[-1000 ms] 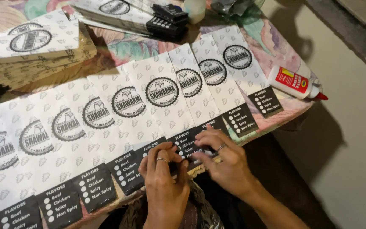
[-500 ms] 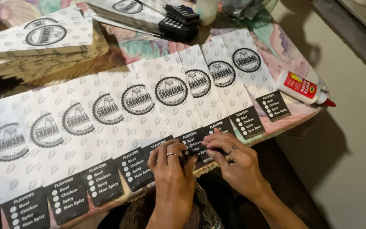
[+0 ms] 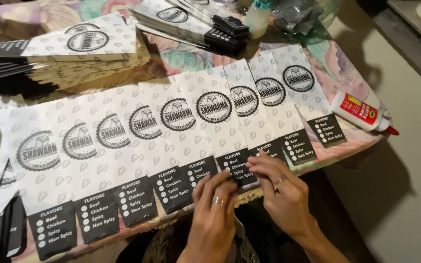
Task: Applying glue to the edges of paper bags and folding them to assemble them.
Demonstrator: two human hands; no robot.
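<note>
Pressing fingertips of the left hand (image 3: 214, 207) and right hand (image 3: 281, 192) flat, ungrasping, on a paper sleeve's black end (image 3: 237, 168), near the glue bottle (image 3: 361, 111); steady, even pressure suits.

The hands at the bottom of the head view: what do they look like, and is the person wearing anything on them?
Both are bare, with no gloves and no sleeves over the forearms that show. The left hand wears a band ring on one finger, and the right hand wears a ring too. The nails are short and unpainted as far as the picture shows. No watch or bracelet is visible.
</note>
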